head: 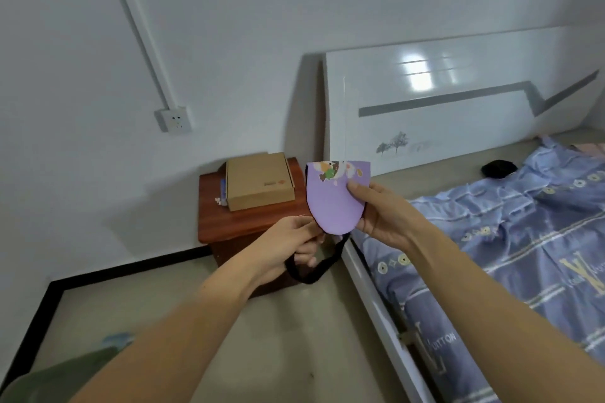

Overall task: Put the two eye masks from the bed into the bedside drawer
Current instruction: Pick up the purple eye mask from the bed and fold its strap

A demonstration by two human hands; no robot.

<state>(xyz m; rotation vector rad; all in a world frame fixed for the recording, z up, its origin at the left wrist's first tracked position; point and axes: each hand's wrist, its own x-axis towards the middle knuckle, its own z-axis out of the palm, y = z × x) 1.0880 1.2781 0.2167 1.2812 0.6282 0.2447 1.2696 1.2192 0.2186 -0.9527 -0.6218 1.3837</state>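
Left hand (296, 235) pinches the lilac eye mask (335, 196) at its lower edge, right hand (379, 209) clamps its side, strap dangling, above the nightstand (235, 222); presumably folding. Second black mask (498, 168) lies on the bed beyond.

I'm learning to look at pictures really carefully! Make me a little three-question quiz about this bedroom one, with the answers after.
1. True or false: both hands hold the purple eye mask.
2. What sits on the bedside cabinet? A) a lamp B) a cardboard box C) a cup
3. Fill in: the small black item lies on the ____, near the headboard.

Key:
1. True: the right hand pinches its side, the left hand grips its lower edge, and the black strap hangs below.
2. B
3. bed
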